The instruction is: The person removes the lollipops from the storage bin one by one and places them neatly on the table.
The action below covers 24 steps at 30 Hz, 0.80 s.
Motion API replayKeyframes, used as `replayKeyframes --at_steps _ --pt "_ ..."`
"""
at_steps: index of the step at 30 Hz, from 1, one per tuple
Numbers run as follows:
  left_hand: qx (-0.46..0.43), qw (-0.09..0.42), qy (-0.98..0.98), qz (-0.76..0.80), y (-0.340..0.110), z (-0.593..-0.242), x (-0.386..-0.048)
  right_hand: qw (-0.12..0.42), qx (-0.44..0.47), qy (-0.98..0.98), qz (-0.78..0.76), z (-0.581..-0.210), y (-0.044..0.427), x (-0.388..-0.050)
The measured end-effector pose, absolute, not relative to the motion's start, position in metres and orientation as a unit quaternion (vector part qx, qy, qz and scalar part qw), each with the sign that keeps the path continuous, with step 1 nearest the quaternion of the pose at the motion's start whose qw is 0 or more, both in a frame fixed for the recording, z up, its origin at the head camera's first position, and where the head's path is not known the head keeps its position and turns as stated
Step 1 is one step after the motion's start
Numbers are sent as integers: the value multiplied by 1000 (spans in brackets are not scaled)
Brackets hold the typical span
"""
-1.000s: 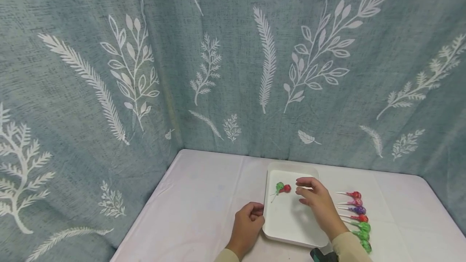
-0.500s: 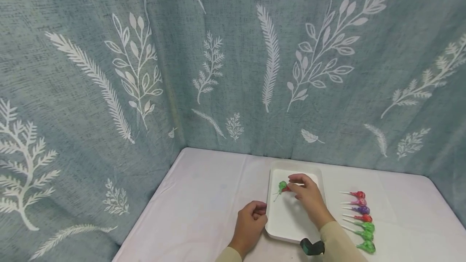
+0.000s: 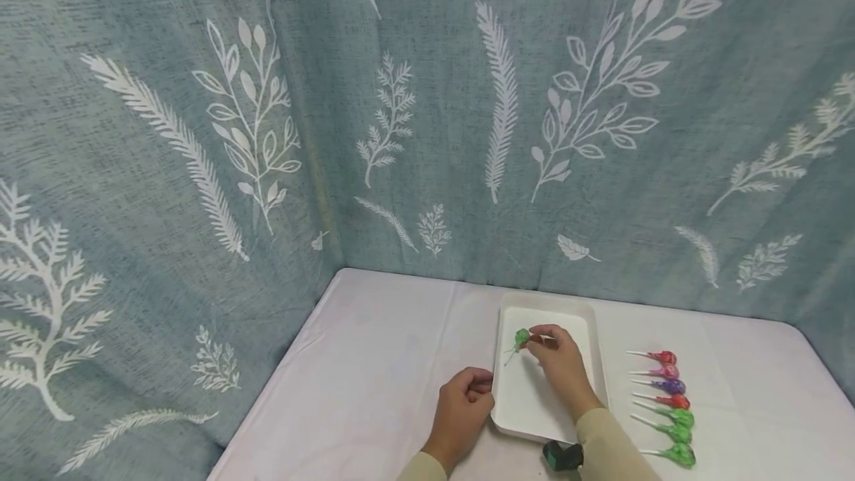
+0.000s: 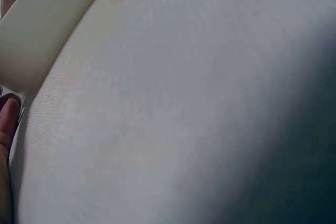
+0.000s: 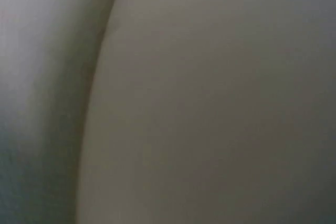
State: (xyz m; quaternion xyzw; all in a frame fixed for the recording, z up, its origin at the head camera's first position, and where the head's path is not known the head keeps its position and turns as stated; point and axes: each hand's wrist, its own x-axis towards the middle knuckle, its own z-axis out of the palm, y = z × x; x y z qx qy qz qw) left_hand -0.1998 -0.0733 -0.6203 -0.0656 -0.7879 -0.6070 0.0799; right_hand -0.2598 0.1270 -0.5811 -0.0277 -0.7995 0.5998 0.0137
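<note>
A white tray (image 3: pixel 544 427) lies on the table with a green-wrapped lollipop (image 3: pixel 522 337) in its left part. Against that one is a red-wrapped lollipop (image 3: pixel 536 338), mostly covered by my right hand (image 3: pixel 562 362), whose thumb and fingertips pinch it. My left hand (image 3: pixel 461 413) holds the tray's left side with curled fingers. In the left wrist view, the tray wall (image 4: pixel 47 30) slants across the upper left, with a finger (image 4: pixel 8 124) at its lower end. Only the blurred pale tray surface (image 5: pixel 210 103) fills most of the right wrist view; no fingers show there.
To the right of the tray, several lollipops form a column with sticks pointing left, among them a purple one (image 3: pixel 670 386) and a green one (image 3: pixel 680 454). A dark wrist camera (image 3: pixel 562 456) hangs by my right sleeve. A leaf-patterned curtain (image 3: pixel 427 110) stands behind the white table (image 3: pixel 374 362).
My right hand has moved left over the tray to the red lollipop, and its fingers have closed on it. My left hand stays at the tray's side. The head view has shifted slightly.
</note>
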Motion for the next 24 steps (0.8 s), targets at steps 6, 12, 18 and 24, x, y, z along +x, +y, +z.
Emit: replayKeyframes --at_steps 6,12,18,24 --pt "-70 84 -788 -606 -73 -620 -200 52 81 -831 548 -592 126 -262" --pt "-71 83 -790 -604 -73 -618 -200 74 118 -868 477 -598 123 -264" --pt "-71 80 -788 -606 -74 -618 -199 80 95 -881 457 -600 121 -264" --pt "-71 77 -786 -609 -72 -619 -197 74 83 -882 457 -602 123 -265"
